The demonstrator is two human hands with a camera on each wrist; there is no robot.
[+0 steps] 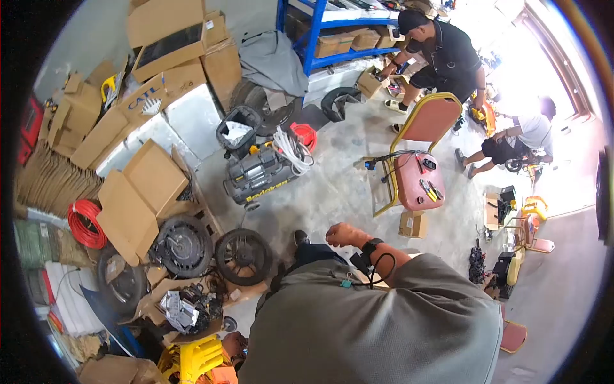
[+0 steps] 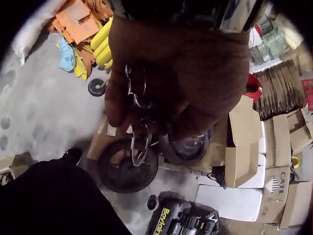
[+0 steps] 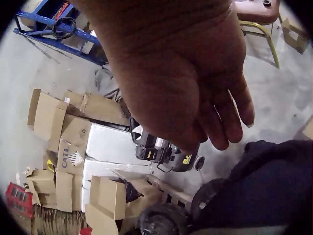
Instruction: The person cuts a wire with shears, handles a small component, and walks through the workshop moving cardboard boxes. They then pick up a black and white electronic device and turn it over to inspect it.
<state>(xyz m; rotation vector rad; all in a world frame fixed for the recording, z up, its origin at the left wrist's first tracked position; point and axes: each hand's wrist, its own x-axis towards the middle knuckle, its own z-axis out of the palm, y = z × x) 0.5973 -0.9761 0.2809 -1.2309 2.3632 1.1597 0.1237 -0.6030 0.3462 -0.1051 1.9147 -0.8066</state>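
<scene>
My left hand (image 2: 171, 93) hangs with its fingers curled, dark in the left wrist view. A thin, shiny curved strip (image 2: 142, 159) shows at its fingers and loops out below them, over a wheel behind; its kind is unclear. In the head view, that left hand (image 1: 235, 344) is at the lower edge, partly hidden by my torso and close to yellow plastic parts (image 1: 199, 358). In front of my body is my right hand (image 1: 345, 235), holding nothing. Its fingers (image 3: 226, 117) hang loosely bent in the right wrist view, above the floor.
Black wheels (image 1: 244, 257) and open cardboard boxes (image 1: 137, 192) line the left. An air compressor (image 1: 265, 176) stands ahead. To its right, tools lie on a chair (image 1: 419, 182). One person (image 1: 448, 54) bends near the blue shelf (image 1: 313, 38); another (image 1: 534, 134) sits at the right.
</scene>
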